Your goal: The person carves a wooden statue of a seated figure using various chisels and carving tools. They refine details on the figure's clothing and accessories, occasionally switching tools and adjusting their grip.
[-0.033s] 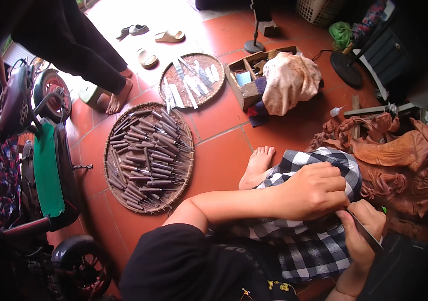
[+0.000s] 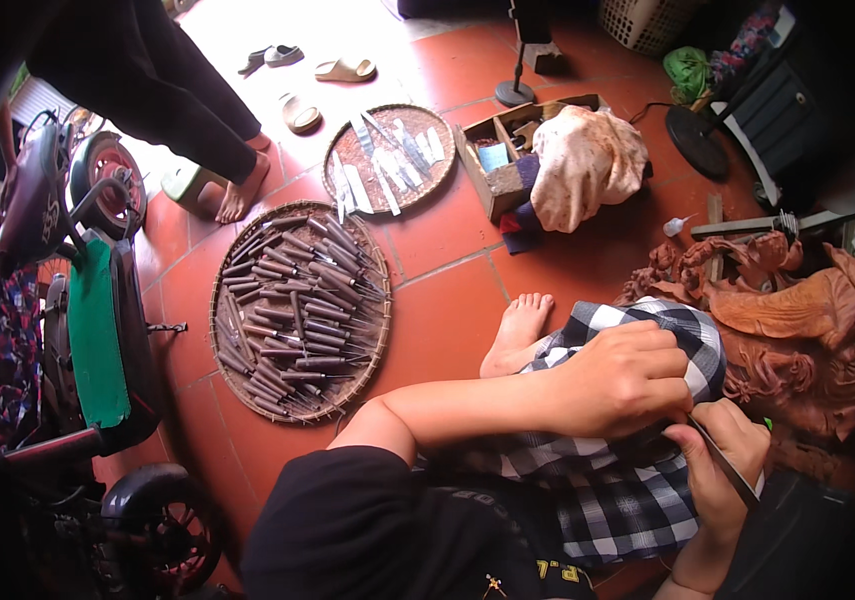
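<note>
My left hand [image 2: 632,380] is closed in a fist over the checked black-and-white cloth [image 2: 627,510] on my lap; what its fingers hold is hidden. Close against it, my right hand [image 2: 727,455] is wrapped round a thin dark metal strip [image 2: 730,466], which slants down to the right from between the hands. The strip's upper end disappears at the left fist. To the left on the floor, a round woven tray [image 2: 387,330] carries many carving tools [image 2: 312,310] with brown wooden handles and thin metal shafts.
A smaller woven tray [image 2: 447,180] bears flat metal blades. Beside it stands a wooden box [image 2: 492,185] under a stained cloth [image 2: 587,165]. Carved wood [image 2: 787,310] lies right of my knee. A motorbike [image 2: 102,340] is at left, and another person's leg [image 2: 187,100] is near a stool [image 2: 187,185].
The whole view has shifted slightly, so the surroundings sit a little further right. Both hands keep nearly the same pose on my lap.
</note>
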Available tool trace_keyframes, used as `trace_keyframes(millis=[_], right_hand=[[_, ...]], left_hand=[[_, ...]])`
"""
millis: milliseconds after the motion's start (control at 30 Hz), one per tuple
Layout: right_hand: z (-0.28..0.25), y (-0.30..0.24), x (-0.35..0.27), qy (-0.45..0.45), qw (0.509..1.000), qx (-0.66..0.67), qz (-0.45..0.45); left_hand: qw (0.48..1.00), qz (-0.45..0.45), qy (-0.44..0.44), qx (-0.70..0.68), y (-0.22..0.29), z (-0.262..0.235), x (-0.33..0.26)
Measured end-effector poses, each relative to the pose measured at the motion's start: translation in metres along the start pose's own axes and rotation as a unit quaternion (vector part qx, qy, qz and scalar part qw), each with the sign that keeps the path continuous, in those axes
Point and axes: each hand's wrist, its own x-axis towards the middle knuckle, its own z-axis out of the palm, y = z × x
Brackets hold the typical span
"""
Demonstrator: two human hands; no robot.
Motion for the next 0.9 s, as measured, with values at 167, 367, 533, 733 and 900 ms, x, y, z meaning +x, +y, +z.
trace_keyframes(millis=[167, 367, 533, 733, 900], right_hand=[[0.006, 0.004, 0.018, 0.045, 0.995, -0.051, -0.068], [0.037, 0.02, 0.028, -0.046, 0.981, -0.151, -0.109], [0.048, 0.021, 0.041, -0.065, 0.982, -0.138, -0.11], [0.058, 0.021, 0.048, -0.097, 0.98, -0.152, -0.088], [0.063, 0.031, 0.032, -0.052, 0.975, -0.177, -0.125]], left_hand=[[0.919, -0.265, 0.281, 0.08, -0.071, -0.078, -0.05], [0.591, -0.651, 0.306, 0.364, -0.252, -0.214, -0.227], [0.496, -0.727, 0.238, 0.411, -0.32, -0.226, -0.286], [0.466, -0.727, 0.241, 0.442, -0.321, -0.22, -0.29], [0.544, -0.701, 0.253, 0.385, -0.259, -0.247, -0.352]])
